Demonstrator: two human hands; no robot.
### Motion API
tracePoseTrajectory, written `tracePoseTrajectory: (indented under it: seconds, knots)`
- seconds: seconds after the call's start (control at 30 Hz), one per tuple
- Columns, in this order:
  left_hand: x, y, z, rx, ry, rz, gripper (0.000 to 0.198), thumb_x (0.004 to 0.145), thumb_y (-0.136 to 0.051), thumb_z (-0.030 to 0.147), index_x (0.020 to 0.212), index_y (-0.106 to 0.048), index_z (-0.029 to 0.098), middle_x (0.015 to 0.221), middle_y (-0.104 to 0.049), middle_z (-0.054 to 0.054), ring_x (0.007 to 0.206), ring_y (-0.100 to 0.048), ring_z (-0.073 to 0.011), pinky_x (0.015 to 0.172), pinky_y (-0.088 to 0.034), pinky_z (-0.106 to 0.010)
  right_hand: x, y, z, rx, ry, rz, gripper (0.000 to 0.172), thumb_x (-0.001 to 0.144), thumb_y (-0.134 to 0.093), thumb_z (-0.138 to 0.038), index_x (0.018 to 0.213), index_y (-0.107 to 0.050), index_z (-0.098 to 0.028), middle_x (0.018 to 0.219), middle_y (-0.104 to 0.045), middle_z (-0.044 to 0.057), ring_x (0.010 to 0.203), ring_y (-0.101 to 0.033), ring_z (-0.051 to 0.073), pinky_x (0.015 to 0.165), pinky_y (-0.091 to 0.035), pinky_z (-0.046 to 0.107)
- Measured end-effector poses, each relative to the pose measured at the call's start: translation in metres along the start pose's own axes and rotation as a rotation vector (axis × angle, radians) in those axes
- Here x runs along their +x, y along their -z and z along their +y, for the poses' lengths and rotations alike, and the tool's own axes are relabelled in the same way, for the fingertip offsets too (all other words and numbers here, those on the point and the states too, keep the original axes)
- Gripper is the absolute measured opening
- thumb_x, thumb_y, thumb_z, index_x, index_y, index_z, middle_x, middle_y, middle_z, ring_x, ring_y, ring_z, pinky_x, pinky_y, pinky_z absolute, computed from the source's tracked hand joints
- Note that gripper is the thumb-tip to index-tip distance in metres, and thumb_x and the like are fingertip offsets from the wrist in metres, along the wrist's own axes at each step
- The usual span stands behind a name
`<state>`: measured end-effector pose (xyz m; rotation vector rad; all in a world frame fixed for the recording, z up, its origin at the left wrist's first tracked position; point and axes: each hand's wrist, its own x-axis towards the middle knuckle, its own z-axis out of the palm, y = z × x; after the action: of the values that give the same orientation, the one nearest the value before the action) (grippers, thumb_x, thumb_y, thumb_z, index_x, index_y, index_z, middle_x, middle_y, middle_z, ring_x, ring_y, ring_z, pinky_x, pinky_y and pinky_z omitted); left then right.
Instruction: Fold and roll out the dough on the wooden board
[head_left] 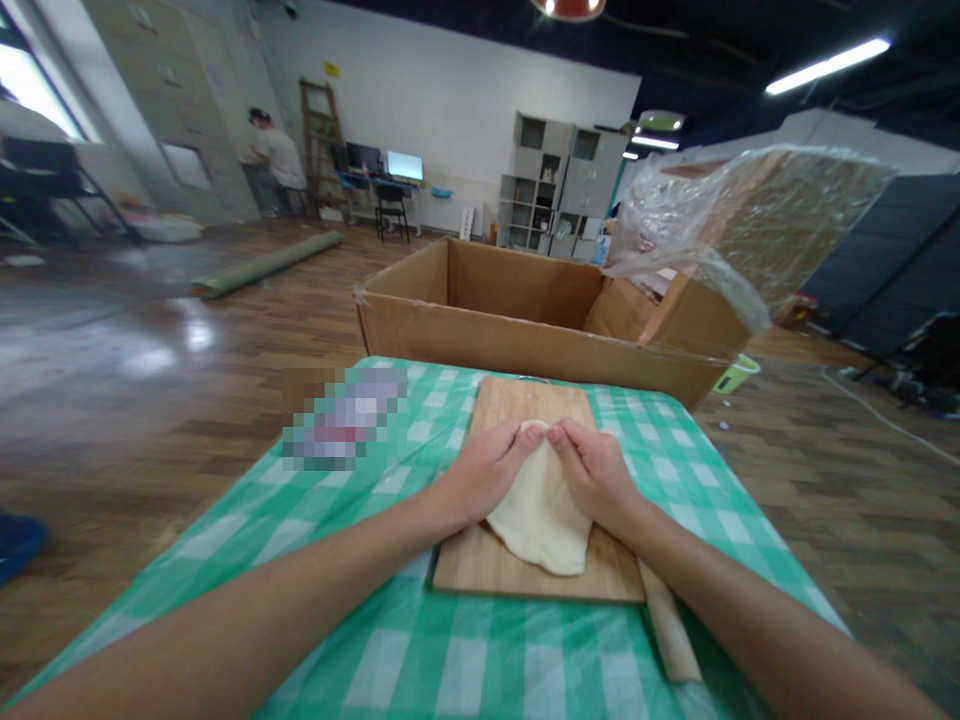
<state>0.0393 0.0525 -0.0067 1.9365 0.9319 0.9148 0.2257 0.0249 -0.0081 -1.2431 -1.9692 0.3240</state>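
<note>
A flat, pale sheet of dough (541,515) hangs from both my hands over a wooden cutting board (517,400), its lower part spread toward me. My left hand (495,465) pinches the dough's far edge, thumb on top. Close beside it, my right hand (596,470) grips the same edge, the two thumbs almost meeting. Fingers under the dough are hidden. To the right of the board a rolling pin (671,630) lies on the cloth, partly behind my right forearm.
A green and white checked cloth (397,640) covers the table. At its left stands a blurred-out item (349,420). Beyond the far edge sits a large cardboard box (487,335) with plastic-wrapped cardboard (780,220) leaning out. Far back, a person (281,155) sits near the wall.
</note>
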Motion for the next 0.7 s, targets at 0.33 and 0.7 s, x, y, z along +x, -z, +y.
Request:
tracePoseTrajectory:
  seconds: [0.33,0.7]
  knots:
    - [-0.004,0.003,0.003,0.122,-0.025,-0.006,0.04,0.105,-0.037,0.039,0.083,-0.066,0.023,0.089,-0.075,-0.004,0.088,-0.067,-0.0229,0.082,-0.046,-0.033,-0.001,-0.003,-0.007,-0.026,0.093,-0.122,0.047,0.11,-0.036,-0.053,0.078,-0.054,-0.024,0.072,-0.065,0.003,0.066,-0.058,0.018,0.063,-0.034,0.031]
    - [-0.004,0.004,0.006,0.112,-0.007,-0.056,0.037,0.104,-0.045,0.047,0.087,-0.066,0.022,0.085,-0.072,-0.003,0.083,-0.065,-0.0215,0.072,-0.044,-0.03,0.001,0.002,0.005,0.142,-0.078,0.089,0.04,0.107,-0.044,-0.05,0.085,-0.062,-0.023,0.072,-0.065,0.001,0.068,-0.059,0.018,0.061,-0.039,0.03]
